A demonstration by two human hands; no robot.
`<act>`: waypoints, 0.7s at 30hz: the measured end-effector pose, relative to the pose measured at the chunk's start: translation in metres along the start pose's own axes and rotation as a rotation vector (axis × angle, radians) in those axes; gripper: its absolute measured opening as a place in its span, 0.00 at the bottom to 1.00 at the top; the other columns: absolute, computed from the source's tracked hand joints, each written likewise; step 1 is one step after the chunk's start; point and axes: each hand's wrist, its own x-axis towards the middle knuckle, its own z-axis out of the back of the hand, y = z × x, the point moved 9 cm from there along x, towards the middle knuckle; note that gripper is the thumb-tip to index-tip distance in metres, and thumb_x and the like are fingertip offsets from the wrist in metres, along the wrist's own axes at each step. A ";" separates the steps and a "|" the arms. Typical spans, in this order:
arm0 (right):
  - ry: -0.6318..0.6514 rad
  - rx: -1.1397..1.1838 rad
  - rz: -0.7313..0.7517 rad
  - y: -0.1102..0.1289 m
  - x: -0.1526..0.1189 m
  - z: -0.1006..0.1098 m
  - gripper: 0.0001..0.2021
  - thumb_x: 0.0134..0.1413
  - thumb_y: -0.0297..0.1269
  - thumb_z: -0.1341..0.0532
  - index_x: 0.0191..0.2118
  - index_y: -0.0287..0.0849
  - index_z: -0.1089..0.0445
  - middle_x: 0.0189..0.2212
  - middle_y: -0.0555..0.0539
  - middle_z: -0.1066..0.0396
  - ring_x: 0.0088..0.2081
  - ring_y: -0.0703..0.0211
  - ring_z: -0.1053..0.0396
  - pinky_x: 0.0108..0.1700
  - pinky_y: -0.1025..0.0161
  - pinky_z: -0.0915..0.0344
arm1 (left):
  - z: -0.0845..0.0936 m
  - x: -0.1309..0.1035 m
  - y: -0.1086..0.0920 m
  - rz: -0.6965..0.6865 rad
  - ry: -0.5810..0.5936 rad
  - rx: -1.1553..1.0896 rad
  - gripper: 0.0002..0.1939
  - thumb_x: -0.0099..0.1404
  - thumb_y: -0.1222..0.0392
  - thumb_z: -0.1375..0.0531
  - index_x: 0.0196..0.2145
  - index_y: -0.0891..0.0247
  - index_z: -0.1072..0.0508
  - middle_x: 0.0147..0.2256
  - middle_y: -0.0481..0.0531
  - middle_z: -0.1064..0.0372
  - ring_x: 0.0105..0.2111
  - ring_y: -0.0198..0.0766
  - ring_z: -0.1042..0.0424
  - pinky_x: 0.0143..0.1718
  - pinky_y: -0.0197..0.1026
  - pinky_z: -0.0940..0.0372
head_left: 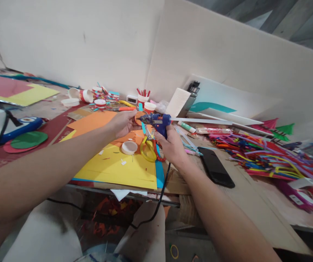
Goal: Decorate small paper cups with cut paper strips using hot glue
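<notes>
Toward twelve o'clock from the yellow paper (118, 171), in the head view, the right hand (172, 145) grips the glue gun (161, 124), tip toward nine, by the orange disc (139, 114) the left hand (124, 123) pinches; best keep both steady, skin clear.

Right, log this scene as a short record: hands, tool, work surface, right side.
Left hand: holds a small orange piece
Right hand: grips a blue glue gun
Tool: nozzle at the orange piece; glue stick protruding behind; red light lit
Work surface: yellow paper, bearing a white round container
Right side: black phone, colourful pipe cleaners
</notes>
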 end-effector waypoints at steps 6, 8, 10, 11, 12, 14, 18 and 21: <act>-0.050 0.060 -0.005 -0.003 0.002 0.006 0.16 0.56 0.39 0.43 0.49 0.41 0.34 0.45 0.42 0.26 0.44 0.50 0.31 0.50 0.53 0.34 | -0.001 0.000 0.000 -0.009 0.002 -0.008 0.11 0.68 0.63 0.46 0.36 0.68 0.25 0.32 0.57 0.22 0.30 0.38 0.23 0.46 0.48 0.28; -0.075 0.108 -0.044 -0.008 0.001 0.009 0.13 0.56 0.40 0.42 0.46 0.43 0.33 0.43 0.44 0.26 0.43 0.52 0.31 0.48 0.55 0.33 | -0.001 -0.001 -0.001 -0.013 -0.003 -0.006 0.11 0.68 0.63 0.47 0.36 0.68 0.25 0.32 0.57 0.22 0.32 0.39 0.23 0.46 0.49 0.28; -0.080 0.191 -0.123 -0.016 0.001 0.009 0.12 0.55 0.41 0.42 0.43 0.43 0.34 0.37 0.46 0.26 0.37 0.55 0.31 0.43 0.57 0.32 | -0.001 -0.001 -0.002 -0.009 -0.012 -0.013 0.11 0.69 0.63 0.48 0.35 0.67 0.26 0.31 0.56 0.22 0.32 0.39 0.23 0.46 0.48 0.28; -0.074 0.242 -0.164 -0.020 0.000 0.008 0.11 0.55 0.42 0.42 0.42 0.44 0.35 0.33 0.48 0.27 0.33 0.57 0.31 0.39 0.58 0.32 | -0.001 -0.001 -0.002 -0.001 -0.019 -0.021 0.11 0.69 0.64 0.48 0.35 0.67 0.26 0.31 0.55 0.23 0.32 0.39 0.23 0.46 0.48 0.28; -0.069 0.292 -0.201 -0.024 0.000 0.006 0.11 0.55 0.43 0.42 0.41 0.44 0.36 0.29 0.50 0.28 0.30 0.58 0.32 0.36 0.60 0.33 | -0.001 -0.001 -0.001 0.008 -0.023 -0.029 0.12 0.69 0.64 0.48 0.34 0.67 0.27 0.30 0.55 0.23 0.32 0.39 0.22 0.46 0.48 0.28; -0.063 0.361 -0.256 -0.031 -0.001 0.004 0.10 0.55 0.44 0.41 0.38 0.44 0.37 0.23 0.53 0.32 0.24 0.61 0.35 0.30 0.62 0.36 | -0.002 -0.002 0.000 0.030 -0.023 -0.045 0.12 0.70 0.63 0.49 0.34 0.67 0.27 0.32 0.57 0.22 0.33 0.40 0.22 0.47 0.48 0.29; -0.079 0.440 -0.312 -0.040 -0.001 0.005 0.10 0.54 0.45 0.41 0.34 0.45 0.38 0.20 0.55 0.35 0.22 0.63 0.37 0.26 0.65 0.41 | -0.001 -0.001 0.001 0.039 -0.025 -0.057 0.13 0.69 0.63 0.49 0.37 0.69 0.26 0.36 0.61 0.22 0.37 0.44 0.22 0.49 0.52 0.30; -0.104 0.480 -0.329 -0.043 0.000 0.008 0.10 0.54 0.44 0.42 0.36 0.44 0.38 0.23 0.54 0.33 0.23 0.64 0.37 0.26 0.66 0.40 | 0.000 -0.002 -0.001 0.025 -0.043 -0.056 0.13 0.70 0.62 0.49 0.37 0.70 0.26 0.36 0.61 0.22 0.37 0.43 0.22 0.50 0.52 0.31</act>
